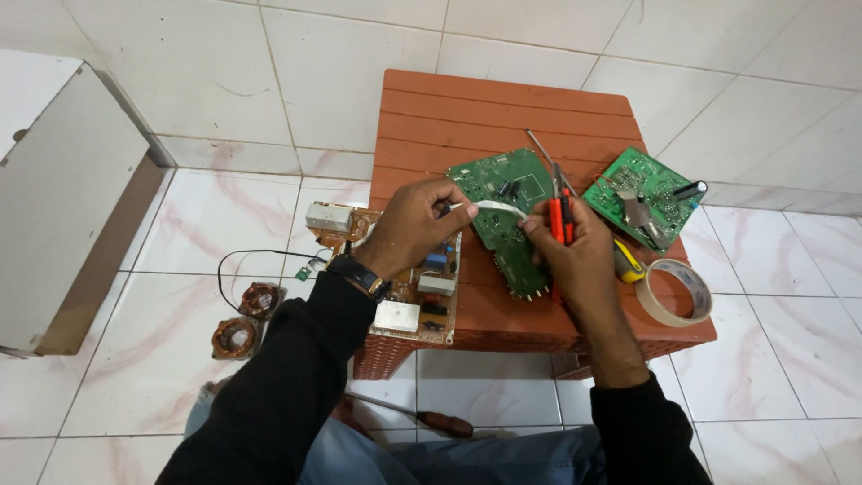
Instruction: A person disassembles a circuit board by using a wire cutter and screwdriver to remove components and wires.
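My left hand and my right hand hold the two ends of a flat white ribbon cable stretched between them, just above an L-shaped green circuit board on a reddish-brown plastic stool. My right hand also grips red-handled pliers, their tips pointing away from me. A black watch sits on my left wrist. Both sleeves are black.
A brown power board lies on the stool's left edge. A second green board, a tape roll and a yellow-handled tool lie at the right. Two copper coils, a wire and a screwdriver lie on the tiled floor.
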